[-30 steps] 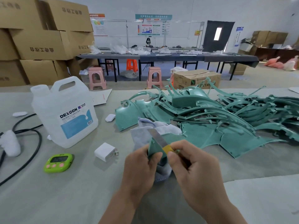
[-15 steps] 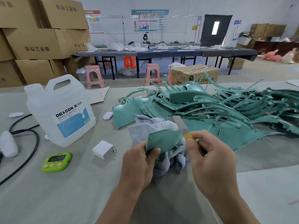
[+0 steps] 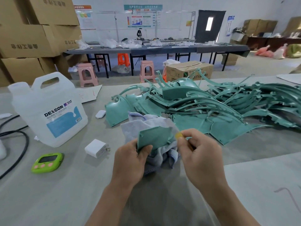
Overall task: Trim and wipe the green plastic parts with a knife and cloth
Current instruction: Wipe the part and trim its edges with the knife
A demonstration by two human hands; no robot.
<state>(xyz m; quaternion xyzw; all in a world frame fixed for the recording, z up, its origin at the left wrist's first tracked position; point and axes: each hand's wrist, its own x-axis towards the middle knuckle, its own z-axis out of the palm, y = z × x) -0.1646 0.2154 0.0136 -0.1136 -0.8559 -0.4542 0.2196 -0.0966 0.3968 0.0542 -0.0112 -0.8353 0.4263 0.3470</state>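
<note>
step: trimming, by my judgement | left hand (image 3: 130, 162) clamps small green part (image 3: 153, 136) against cloth (image 3: 143, 123), above table (image 3: 65, 185) | right hand (image 3: 200, 154) pinches knife (image 3: 178, 135), blade blurred | part's right edge lies just left of right hand, nearest the knife | pile of green parts (image 3: 211, 108) lies behind

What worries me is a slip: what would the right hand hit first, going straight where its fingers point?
Probably the green part gripped by the left hand, with the cloth just behind; depth is unclear.

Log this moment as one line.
left hand: grips flat green plastic part over grey-blue cloth | right hand: pinches yellow-handled knife at part's right edge | stage: likely trimming
</note>
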